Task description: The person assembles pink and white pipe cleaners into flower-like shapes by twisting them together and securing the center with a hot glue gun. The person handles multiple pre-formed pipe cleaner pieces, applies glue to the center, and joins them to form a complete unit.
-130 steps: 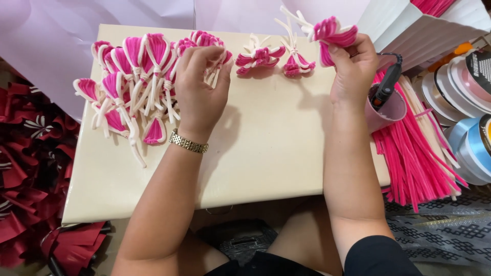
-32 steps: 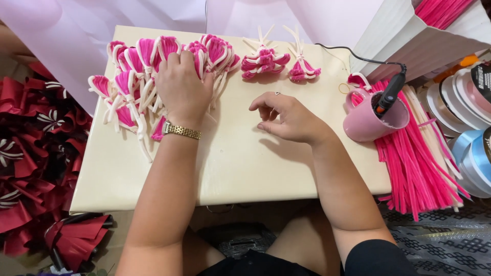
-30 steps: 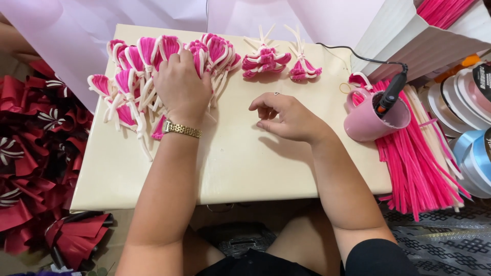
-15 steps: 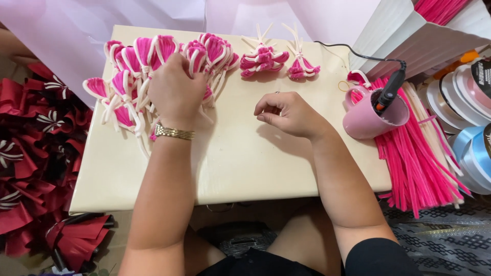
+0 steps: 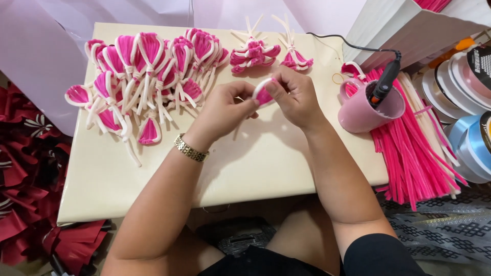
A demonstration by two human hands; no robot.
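While both your hands pinch one pink-and-white petal [image 5: 263, 95] just left of the pink mug [image 5: 360, 110], left hand [image 5: 225, 110] and right hand [image 5: 294, 94] clenched on it, you're shaping; next calls for steady fingertip pressure.

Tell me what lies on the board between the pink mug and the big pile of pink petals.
In the head view, both hands, left and right, pinching one pink petal, sit between the mug and pile; otherwise bare board.

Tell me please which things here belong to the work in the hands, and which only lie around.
In the work:
left hand and right hand, both holding one pink-and-white petal
pile of finished petals
two small petal clusters
pink pipe cleaners

Lying about:
pink mug holding a corded black tool
ribbon spools
red paper folds
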